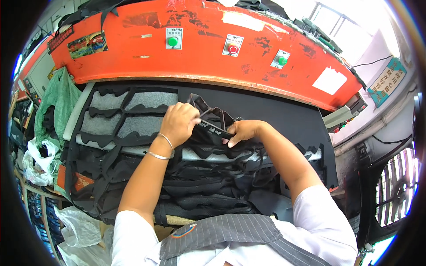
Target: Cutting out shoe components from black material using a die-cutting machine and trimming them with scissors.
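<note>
Both hands are at a dark cutting die [212, 129], a thin-walled frame with a wavy edge, cross braces and pale handwritten marks. It stands on a black sheet [279, 108] over the machine bed. My left hand [178, 120], with bangles at the wrist, is closed on the die's left side, its fingertips partly hidden. At the right end my right hand [245, 131] grips the near wall between thumb and fingers. To the left, the sheet has wavy-edged cut-outs with a grey speckled surface [151, 101] showing through.
A red press beam [199, 57] spans the far side, bearing two green buttons and a red one [232, 49]. Black offcut webbing [199, 186] hangs in layers along the near edge. Green sacking [60, 97] and white plastic bags [42, 162] are at the left. A fan [395, 186] stands at the right.
</note>
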Demonstrator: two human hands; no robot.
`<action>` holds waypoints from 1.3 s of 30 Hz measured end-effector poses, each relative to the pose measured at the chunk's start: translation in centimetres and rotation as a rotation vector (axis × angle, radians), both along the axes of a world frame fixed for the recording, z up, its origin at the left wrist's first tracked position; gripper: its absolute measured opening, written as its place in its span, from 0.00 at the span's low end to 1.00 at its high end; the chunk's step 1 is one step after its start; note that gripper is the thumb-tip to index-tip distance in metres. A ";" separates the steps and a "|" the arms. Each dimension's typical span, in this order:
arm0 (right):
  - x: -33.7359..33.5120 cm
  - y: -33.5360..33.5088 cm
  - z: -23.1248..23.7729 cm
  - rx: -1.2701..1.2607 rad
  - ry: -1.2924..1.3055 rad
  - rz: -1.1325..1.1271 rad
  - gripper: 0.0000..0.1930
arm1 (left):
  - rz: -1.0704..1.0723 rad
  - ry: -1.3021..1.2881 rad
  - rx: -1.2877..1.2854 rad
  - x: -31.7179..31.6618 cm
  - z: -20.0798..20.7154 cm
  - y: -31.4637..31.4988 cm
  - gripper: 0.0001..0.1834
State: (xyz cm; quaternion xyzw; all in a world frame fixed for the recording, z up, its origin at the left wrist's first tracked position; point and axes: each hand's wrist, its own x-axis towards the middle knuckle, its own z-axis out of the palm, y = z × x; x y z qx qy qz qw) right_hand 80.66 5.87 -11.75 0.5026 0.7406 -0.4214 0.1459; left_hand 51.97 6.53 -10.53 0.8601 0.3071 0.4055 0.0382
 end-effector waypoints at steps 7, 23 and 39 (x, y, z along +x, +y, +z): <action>-2.2 1.1 5.2 0.136 0.212 -0.208 0.16 | 0.298 0.242 -0.254 0.1 -10.8 -1.0 0.25; -3.2 7.4 -0.3 0.565 -0.201 -0.023 0.21 | 0.413 -0.154 -0.400 -0.1 -10.2 5.9 0.11; 3.9 5.2 -7.2 0.906 0.229 -0.473 0.26 | 0.433 -0.284 -0.404 0.6 -13.2 8.9 0.12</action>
